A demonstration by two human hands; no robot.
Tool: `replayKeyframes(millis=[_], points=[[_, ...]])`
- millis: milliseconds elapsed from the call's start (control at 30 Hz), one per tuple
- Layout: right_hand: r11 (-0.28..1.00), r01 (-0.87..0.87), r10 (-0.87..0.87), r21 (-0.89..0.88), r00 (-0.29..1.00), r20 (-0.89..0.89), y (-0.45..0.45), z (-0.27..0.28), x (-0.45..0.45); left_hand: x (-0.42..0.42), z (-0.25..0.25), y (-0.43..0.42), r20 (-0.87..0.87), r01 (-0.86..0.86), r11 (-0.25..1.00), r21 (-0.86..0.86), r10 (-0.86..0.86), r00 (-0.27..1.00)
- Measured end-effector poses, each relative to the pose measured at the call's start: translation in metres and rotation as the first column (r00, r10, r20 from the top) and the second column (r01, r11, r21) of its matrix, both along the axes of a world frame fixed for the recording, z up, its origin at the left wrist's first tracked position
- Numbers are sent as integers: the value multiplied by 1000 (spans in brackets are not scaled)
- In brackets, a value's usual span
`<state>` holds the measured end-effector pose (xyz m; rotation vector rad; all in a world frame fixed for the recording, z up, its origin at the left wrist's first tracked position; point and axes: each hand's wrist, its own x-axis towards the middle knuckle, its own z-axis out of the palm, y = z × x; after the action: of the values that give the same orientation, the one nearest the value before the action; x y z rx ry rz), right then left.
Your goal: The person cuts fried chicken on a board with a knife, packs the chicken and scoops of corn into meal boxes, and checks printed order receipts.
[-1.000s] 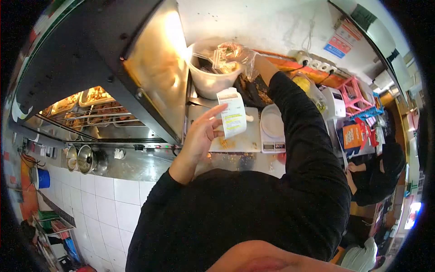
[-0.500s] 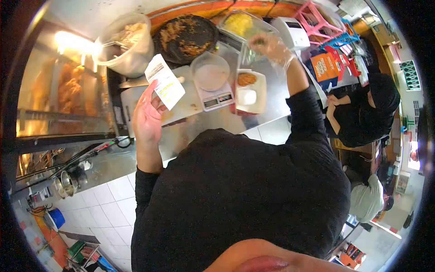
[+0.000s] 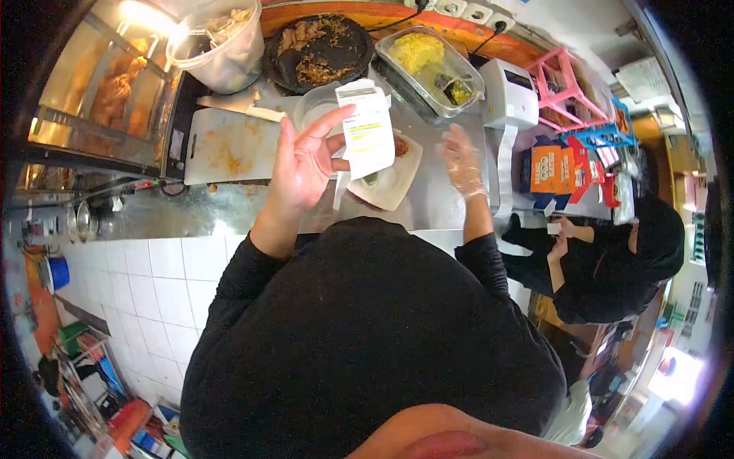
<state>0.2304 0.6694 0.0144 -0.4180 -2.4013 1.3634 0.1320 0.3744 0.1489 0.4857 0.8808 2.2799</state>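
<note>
My left hand holds a printed paper slip with yellow highlighted lines between its fingers, bare and palm up. Partly behind the slip lies a white tray with some reddish-brown food at its upper side. My right hand, in a clear plastic glove, hovers over the steel counter to the right of the tray, fingers apart and holding nothing. Above it sits a clear container with yellow and dark green food.
Along the back are a white bucket, a dark stone mortar and a label printer. A cutting board with a knife lies left. Pink and blue baskets stand right. Another person in black stands at the right.
My right hand has come down from the back of the counter, away from the bucket, then the clear container. My left hand still holds the slip. The view has shifted and turned.
</note>
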Motion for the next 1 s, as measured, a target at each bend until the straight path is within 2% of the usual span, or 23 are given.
replayKeyframes(millis=[67,133,167,233,267,333,367,433,467,533,567,600,667,700,733,800,833,900,933,1000], points=[[999,20,-19,-37,1000,18,27,-7,6,3,4,7,-73,62,998,12,-61,995],[939,-22,29,-343,1000,13,40,-15,14,6,10,13,-92,44,999,7,-43,995],[939,-33,39,-341,999,10,41,-16,14,7,12,15,-105,41,999,-4,-41,994],[979,-18,45,-202,991,127,42,-21,12,7,11,16,-134,52,999,-7,-53,990],[979,-25,51,-203,991,123,39,-22,6,6,11,16,-159,72,997,-13,-73,985],[996,-73,60,49,971,231,29,-25,-9,6,13,17,-167,66,998,-21,-69,984],[996,-76,64,48,972,226,24,-29,-19,6,14,17,-172,66,997,-28,-70,983],[862,-179,84,474,973,215,12,-41,-37,6,15,16,-174,53,998,-37,-59,983],[862,-181,86,475,973,213,6,-43,-44,6,15,16,-171,44,998,-43,-51,984],[807,-330,154,490,918,365,-9,-45,-60,4,15,14,-178,38,998,-45,-46,983],[861,-380,182,337,850,494,-17,-42,-70,3,15,12,-181,35,998,-49,-43,982],[858,-384,184,340,849,495,-24,-39,-74,1,14,10,-181,31,998,-46,-39,983],[576,-635,102,514,680,726,-39,-30,-79,-2,14,6,-190,45,998,-43,-53,980],[630,-601,73,491,675,734,-50,-10,-77,-4,15,5,-189,41,998,-39,-48,981],[625,-605,71,494,674,735,-49,-13,-74,-6,16,4,-180,39,999,-24,-42,983],[653,-529,159,541,795,585,-43,-28,-65,-8,17,3,-169,37,999,-5,-38,985],[651,-529,156,544,795,587,-39,-36,-62,-9,17,3,-180,39,999,-3,-39,983],[749,-489,220,447,820,529,-31,-53,-58,-11,16,3,-192,47,999,0,-46,980],[753,-483,213,448,822,528,-26,-62,-58,-12,15,3,-179,49,999,2,-48,983],[877,-439,294,195,812,504,-21,-68,-59,-15,13,5,-166,67,998,1,-66,984]])
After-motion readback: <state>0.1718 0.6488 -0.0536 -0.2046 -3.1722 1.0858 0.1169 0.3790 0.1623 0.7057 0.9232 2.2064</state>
